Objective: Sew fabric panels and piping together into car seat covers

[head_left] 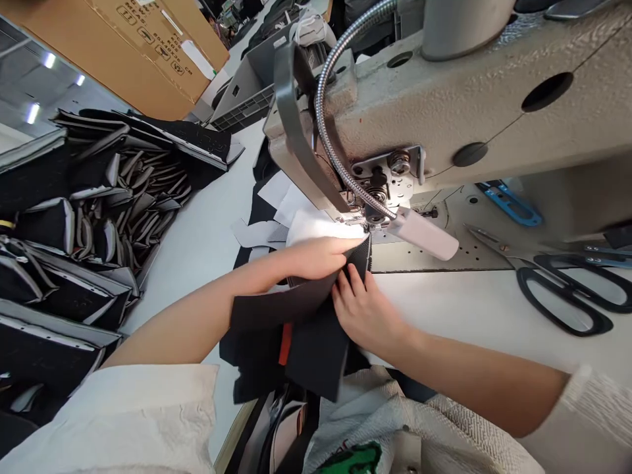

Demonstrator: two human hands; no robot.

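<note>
My left hand point(320, 258) is closed on a black fabric piece point(281, 304), its thumb reaching toward the needle area of a sewing machine point(380, 191). My right hand point(363, 308) grips the same fabric just below, fingertips on its dark face and thumb out of sight. The fabric's upper end lies at the presser foot, which the lamp and left hand partly hide. Black panels point(318, 359) hang toward my lap, with a small red strip point(285, 343) between them. Pale pieces point(296, 207) lie beyond my left hand.
Black-handled scissors point(563, 289) and blue thread snips point(513, 203) lie to the right. A flexible lamp point(424, 234) hangs over the machine bed. Stacked black padded panels point(99, 217) crowd the left. Behind stand a cardboard box point(133, 52) and a grey crate point(247, 85).
</note>
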